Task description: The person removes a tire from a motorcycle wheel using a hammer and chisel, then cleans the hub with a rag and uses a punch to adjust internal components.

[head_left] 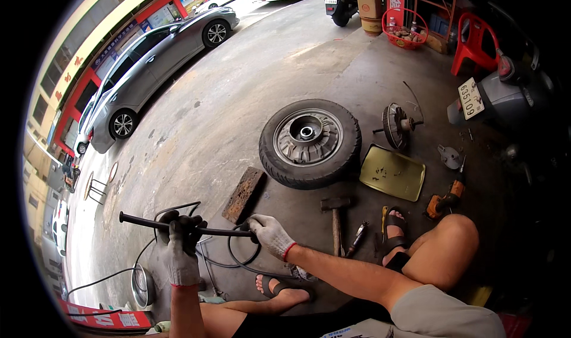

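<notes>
I hold a long dark metal rod (143, 221) with a flared, disc-like left end, roughly level above the ground. My left hand (182, 258), in a white work glove with blackened fingers, is closed around its middle. My right hand (270, 236), in a white glove with a red cuff, grips the rod's right end, which its fingers hide. A black cable (235, 256) loops on the ground behind and below the rod. Beyond my right hand lies a rusty rectangular block (244, 195). Farther off, a wheel with tyre (276, 167) lies flat, its hub opening facing up.
A motor core with shaft (394, 124) stands right of the wheel. Nearer are a yellow tray (407, 180) with small parts, a hammer (336, 222), and an orange power drill (445, 201). A metal bowl (143, 287) sits lower left. Scooter (505, 94) at right; grey car (157, 61) far left.
</notes>
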`<state>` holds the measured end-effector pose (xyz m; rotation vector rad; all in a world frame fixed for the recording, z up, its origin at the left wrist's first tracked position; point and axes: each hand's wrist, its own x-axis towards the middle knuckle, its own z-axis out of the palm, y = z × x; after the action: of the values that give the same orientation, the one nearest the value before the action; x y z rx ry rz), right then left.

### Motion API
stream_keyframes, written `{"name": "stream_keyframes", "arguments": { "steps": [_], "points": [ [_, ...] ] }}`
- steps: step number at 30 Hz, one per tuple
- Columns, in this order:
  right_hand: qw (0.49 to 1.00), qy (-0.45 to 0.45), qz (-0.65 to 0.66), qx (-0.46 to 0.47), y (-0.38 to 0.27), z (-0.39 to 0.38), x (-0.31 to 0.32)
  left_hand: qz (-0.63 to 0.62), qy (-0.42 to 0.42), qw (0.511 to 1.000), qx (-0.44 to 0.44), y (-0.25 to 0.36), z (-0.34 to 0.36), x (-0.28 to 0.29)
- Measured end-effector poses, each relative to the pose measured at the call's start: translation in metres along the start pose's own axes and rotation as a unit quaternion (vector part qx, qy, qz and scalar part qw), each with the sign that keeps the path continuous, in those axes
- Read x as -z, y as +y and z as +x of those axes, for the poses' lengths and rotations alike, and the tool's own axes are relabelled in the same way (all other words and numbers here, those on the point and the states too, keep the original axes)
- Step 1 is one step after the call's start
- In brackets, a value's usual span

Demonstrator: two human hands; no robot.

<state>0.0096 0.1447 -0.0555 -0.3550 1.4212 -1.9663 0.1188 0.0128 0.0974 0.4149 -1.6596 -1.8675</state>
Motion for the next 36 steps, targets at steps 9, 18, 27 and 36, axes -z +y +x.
{"name": "stream_keyframes", "arguments": {
  "steps": [9, 18, 27, 36],
  "points": [
    [0.990, 0.077, -0.068, -0.093, 0.073, 0.000, 0.102, -0.085, 0.101, 0.991, -0.022, -0.029, 0.077, -0.025],
    [0.750, 0.299, -0.514, -0.290, 0.170, -0.018, 0.235, -0.079, 0.106, 0.991, 0.032, -0.041, 0.098, -0.052],
    [0.768, 0.262, -0.476, -0.338, 0.187, 0.030, 0.228, -0.049, 0.125, 0.990, 0.043, -0.035, 0.091, -0.044],
    [0.906, 0.251, 0.158, -0.302, 0.114, 0.015, 0.210, -0.056, 0.110, 0.992, 0.019, -0.037, 0.088, -0.041]
  ]
}}
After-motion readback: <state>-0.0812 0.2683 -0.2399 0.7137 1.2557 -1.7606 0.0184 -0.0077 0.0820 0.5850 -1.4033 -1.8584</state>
